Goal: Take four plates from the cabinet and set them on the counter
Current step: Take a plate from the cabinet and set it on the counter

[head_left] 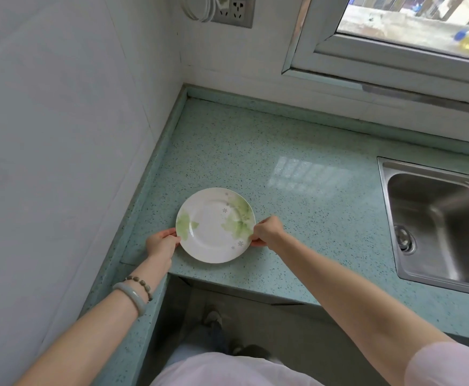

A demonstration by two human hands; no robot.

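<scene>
the left hand [162,245] and right hand [266,232] each pinch opposite rims of one white plate [215,225] with green leaf print, fingers closed on its edge, probably to keep it level while it meets the counter [297,151]. the plate sits low on or just above the counter, left of the steel sink [437,218], near the front edge. the sink basin looks empty apart from its drain. no other plates show, so three seem left.

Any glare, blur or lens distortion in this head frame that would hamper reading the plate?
Head view: daylight from the window leaves a pale grid reflection on the counter, clear of the plate; wide-angle bending bows wall and counter edges; the plate, left hand and right hand look sharp; outside the window is blown out and soft.
</scene>
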